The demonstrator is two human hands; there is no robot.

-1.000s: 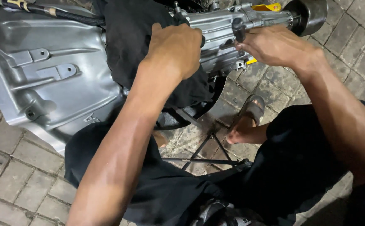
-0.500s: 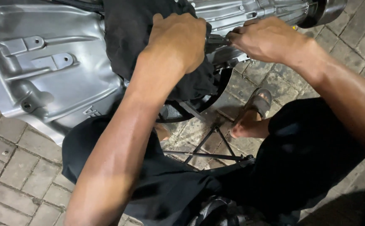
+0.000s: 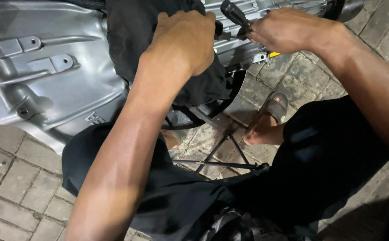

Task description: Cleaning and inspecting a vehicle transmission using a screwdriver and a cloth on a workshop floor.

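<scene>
Nearest the camera, the person's legs in dark shorts (image 3: 167, 201) are folding over the brick paving (image 3: 7, 196); one foot in a grey sandal (image 3: 274, 107) is resting just beside thin black metal stand legs (image 3: 221, 151) that are crossing under the work.

Farther out, the left hand (image 3: 185, 40) is pressing palm-down on a black cloth (image 3: 132, 31) — fingers curled over it, closed on the fabric, which is draping across a large silver metal casing (image 3: 47, 76). The casing is lying on its side, filling the upper left and running to the top right.

Farthest, the right hand (image 3: 288, 29) is wrapped around a black-handled tool (image 3: 234, 13); the handle is sticking up and left from the fist, and its working end is hidden behind the fingers, against the ribbed part of the casing.

Risks, judged from this layout:
- The tool could slip off whatever it is engaging — the tip is out of sight, and the knuckles are sitting right against ribbed metal, so a slip would be scraping them.
- The cloth could slide under the left palm, since it is lying loose on smooth metal; the bracing hand would then be losing its hold.
- The casing appears to be perching on the thin stand. Hard sideways force could be shifting it toward the sandalled foot, which is lying near below.
</scene>
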